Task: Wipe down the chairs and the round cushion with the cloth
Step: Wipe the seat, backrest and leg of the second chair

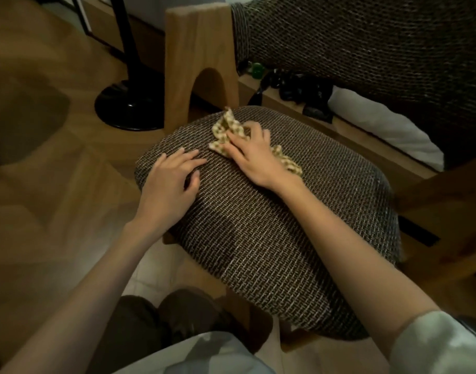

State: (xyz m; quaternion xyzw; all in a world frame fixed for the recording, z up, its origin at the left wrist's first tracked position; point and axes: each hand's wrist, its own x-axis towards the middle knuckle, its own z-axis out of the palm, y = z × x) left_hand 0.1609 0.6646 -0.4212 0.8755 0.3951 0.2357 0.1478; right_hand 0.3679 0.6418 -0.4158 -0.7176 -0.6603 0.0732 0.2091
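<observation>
A round cushion point(272, 233) of dark woven fabric fills the middle of the view. A yellow-and-white checked cloth point(226, 130) lies crumpled on its far part. My right hand point(254, 155) lies flat on the cloth with straight fingers, pressing it against the cushion. My left hand point(169, 184) rests on the cushion's left edge, fingers spread and slightly bent, holding nothing. Behind the cushion stands a chair with a wooden frame point(201, 58) and a back point(380, 47) in the same woven fabric.
A black round lamp base point(128, 103) with its pole stands on the wooden floor at the left. A white pillow point(388, 128) and several dark objects point(301, 87) lie on a low wooden shelf behind the cushion. My shoes point(182, 314) are below.
</observation>
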